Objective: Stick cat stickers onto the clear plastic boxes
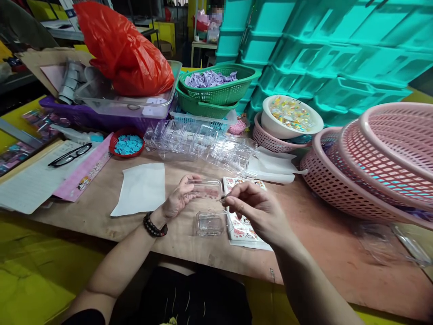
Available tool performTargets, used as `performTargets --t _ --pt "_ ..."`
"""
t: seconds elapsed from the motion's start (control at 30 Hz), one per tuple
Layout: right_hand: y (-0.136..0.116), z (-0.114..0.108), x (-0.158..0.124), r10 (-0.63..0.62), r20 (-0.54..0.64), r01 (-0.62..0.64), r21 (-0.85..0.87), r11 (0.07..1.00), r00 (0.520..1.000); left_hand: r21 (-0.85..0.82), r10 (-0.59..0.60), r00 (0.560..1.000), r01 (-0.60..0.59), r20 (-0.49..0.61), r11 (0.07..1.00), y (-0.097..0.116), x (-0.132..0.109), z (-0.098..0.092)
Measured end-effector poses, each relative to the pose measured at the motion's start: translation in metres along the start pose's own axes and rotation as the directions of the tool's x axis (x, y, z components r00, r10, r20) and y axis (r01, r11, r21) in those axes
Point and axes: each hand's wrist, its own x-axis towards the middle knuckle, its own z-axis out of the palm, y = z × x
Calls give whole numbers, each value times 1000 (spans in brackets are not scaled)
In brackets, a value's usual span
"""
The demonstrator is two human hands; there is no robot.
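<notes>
My left hand (181, 196) holds the raised upper half of a clear plastic box (209, 184), with its fingers behind and along the left side. The box's lower half (209, 224) rests on the table nearer to me. My right hand (253, 210) is closed in a pinch at the upper half's right edge; whatever is between thumb and forefinger is too small to make out. Beneath the right hand lies a white sheet of printed cartoon stickers (245, 232), partly covered by the hand and wrist.
Nested clear plastic boxes (203, 140) lie behind my hands. White paper (142, 187) is at left, beside a red bowl of blue pieces (128, 144) and glasses (71, 154). Pink baskets (324, 180) stand right, a white bowl of packets (292, 115) and turquoise crates (324, 54) behind.
</notes>
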Motion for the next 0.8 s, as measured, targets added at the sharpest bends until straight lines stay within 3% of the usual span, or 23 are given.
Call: performTargets --t 0.1,0.23,0.5,0.8 --pt "2 10 10 150 105 -155 42 987 983 14 2 1000 -1 -22 1000 -1 0 -1" --pt "10 18 20 230 98 -232 14 972 968 44 12 1000 -11 -16 999 -1 0 -5" --pt "14 18 27 177 70 -163 -175 971 982 93 68 997 -71 36 993 -4 -2 -8" --pt "17 18 29 172 69 -157 -183 970 983 89 58 997 -62 49 994 -3 -3 -8"
